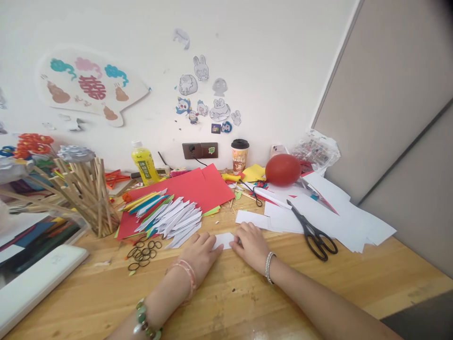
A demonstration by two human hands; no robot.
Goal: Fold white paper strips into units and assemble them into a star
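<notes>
Wooden tabletop [247, 295]: your left hand [202, 255] and right hand [250, 243] pin a small white paper [224, 240], each grip partly closed over its ends.

The single view looked out from the wearer's head, facing forward and down across the wooden tabletop [247, 302] from its near edge. Both hands sat fairly near, low at center; beyond the tabletop's far edge rose the wall [269, 56]. No second view shared any part.
</notes>
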